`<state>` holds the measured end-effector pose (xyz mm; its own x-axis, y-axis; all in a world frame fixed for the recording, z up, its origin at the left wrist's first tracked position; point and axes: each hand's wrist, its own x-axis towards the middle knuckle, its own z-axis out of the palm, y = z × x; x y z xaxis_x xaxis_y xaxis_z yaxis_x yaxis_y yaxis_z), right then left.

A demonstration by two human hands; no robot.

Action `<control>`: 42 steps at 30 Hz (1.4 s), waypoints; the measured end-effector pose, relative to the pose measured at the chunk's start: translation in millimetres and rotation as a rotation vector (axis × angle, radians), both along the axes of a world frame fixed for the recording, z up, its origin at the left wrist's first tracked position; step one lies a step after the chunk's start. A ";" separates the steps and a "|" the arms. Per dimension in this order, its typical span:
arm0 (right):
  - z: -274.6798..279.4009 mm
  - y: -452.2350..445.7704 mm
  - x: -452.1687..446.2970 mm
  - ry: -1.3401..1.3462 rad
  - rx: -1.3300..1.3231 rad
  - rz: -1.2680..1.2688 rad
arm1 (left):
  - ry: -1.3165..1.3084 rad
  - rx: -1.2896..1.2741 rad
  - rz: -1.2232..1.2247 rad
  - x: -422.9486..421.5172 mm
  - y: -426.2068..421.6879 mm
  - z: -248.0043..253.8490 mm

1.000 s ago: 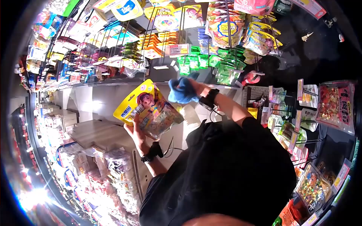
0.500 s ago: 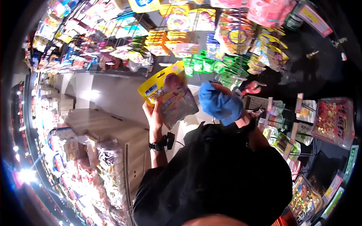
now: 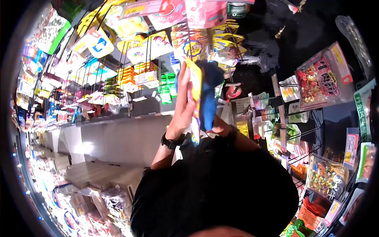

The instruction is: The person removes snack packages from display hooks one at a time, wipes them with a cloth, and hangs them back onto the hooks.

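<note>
My left hand (image 3: 183, 104) holds a yellow candy bag (image 3: 196, 85), which is turned edge-on to the camera, its fingers lying along one face. Against the bag's other face is a blue cloth (image 3: 209, 106). Behind that cloth is my right hand (image 3: 217, 127), mostly hidden, with only a part near the wrist showing. Bag and cloth are upright between the two hands, in front of the hanging rack.
Hooks with snack bags (image 3: 136, 47) hang across the top and left. At the right are price tags, a large red candy bag (image 3: 321, 81) and a gold-coloured candy pack (image 3: 325, 175). A wooden cabinet (image 3: 98, 173) stands at lower left.
The yellow bag has turned from face-on to edge-on. The blue cloth in my right hand has come against it. The camera view has shifted, with the right-hand shelf further into view.
</note>
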<state>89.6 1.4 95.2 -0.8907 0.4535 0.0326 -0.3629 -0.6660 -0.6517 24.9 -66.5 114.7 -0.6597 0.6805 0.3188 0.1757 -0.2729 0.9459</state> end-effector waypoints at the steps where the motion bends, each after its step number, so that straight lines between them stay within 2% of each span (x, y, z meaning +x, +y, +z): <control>1: -19.8 4.7 2.6 0.135 0.428 -0.063 | -0.206 0.042 -0.002 1.7 4.5 2.0; 2: -39.5 9.3 5.2 0.285 0.793 -0.213 | -0.592 0.087 -0.007 0.9 3.2 -16.2; 3: -35.3 13.7 17.2 0.138 1.125 -0.190 | -0.687 0.115 -0.045 1.1 3.7 -23.0; 5: -24.3 24.5 16.4 0.109 1.329 -0.151 | -0.723 0.153 -0.103 5.0 1.5 -28.8; 6: -11.0 37.5 13.8 0.086 1.313 -0.004 | -0.713 0.161 -0.105 7.1 1.8 -29.5; 7: 2.0 48.8 9.1 0.074 1.238 0.040 | -0.687 0.179 -0.107 10.0 6.9 -30.2; 9: 20.7 66.2 -6.9 0.042 1.356 -0.178 | -0.627 0.198 -0.084 10.4 11.9 -31.9; 12: 35.0 61.4 -13.8 0.093 1.561 -0.239 | -0.564 0.239 -0.014 6.1 7.1 -28.8; 13: 32.2 53.7 -9.5 0.040 1.601 -0.156 | -0.550 0.253 0.008 4.9 2.8 -26.4; 17: 11.8 11.8 34.7 0.193 1.612 0.025 | -0.542 0.316 0.034 -4.0 -21.5 -6.7; 18: 14.6 5.6 37.0 0.107 1.661 0.217 | -0.545 0.322 0.028 -4.4 -24.0 -5.8; 21: 25.7 28.0 10.1 0.073 1.471 0.208 | -0.516 0.292 0.051 1.2 -14.8 -14.8; 22: 20.3 35.6 -11.6 0.246 1.370 -0.041 | -0.511 0.288 0.055 3.8 -9.3 -21.5; 23: 35.9 46.2 -19.4 0.214 1.434 -0.155 | -0.488 0.284 0.076 8.7 -6.4 -25.5; 25: 35.6 47.7 -30.8 0.194 1.546 -0.201 | -0.434 0.290 0.118 14.3 -1.6 -25.7; 26: 33.1 44.0 -27.1 0.224 1.462 -0.179 | -0.378 0.303 0.152 14.4 0.1 -23.3; 29: 19.7 23.5 6.4 0.269 1.220 -0.066 | -0.044 0.388 0.366 -3.5 9.4 -0.9; 31: 11.3 13.7 19.0 0.233 1.044 -0.032 | 0.193 0.340 0.574 -15.0 17.8 9.2; 33: 7.9 16.5 20.1 0.139 0.883 -0.041 | 0.400 0.034 0.739 -9.0 18.4 11.8; 35: -2.7 30.3 15.2 0.012 1.030 -0.250 | 0.509 0.009 0.726 -13.2 17.7 2.1; 37: -14.3 57.1 13.4 -0.041 1.099 -0.327 | 0.510 -0.011 0.760 -18.3 6.2 8.7; 38: -12.2 64.4 12.2 -0.051 1.057 -0.481 | 0.224 0.073 0.722 -16.1 4.1 16.3; 39: -1.5 70.0 11.7 -0.063 1.010 -0.634 | -0.037 0.336 0.553 -10.4 5.0 30.1; 41: -13.9 82.4 15.2 -0.101 0.736 -0.517 | -0.131 0.161 0.219 -22.7 -21.5 11.9; 42: -12.4 80.6 15.1 -0.111 0.619 -0.483 | -0.273 0.149 0.089 -21.4 -32.4 -7.6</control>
<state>104.7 82.0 82.9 -0.6128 0.7191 0.3277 -0.4306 0.0438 -0.9015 3.5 -98.9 107.2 -0.7893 0.5756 0.2137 -0.0496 -0.4066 0.9122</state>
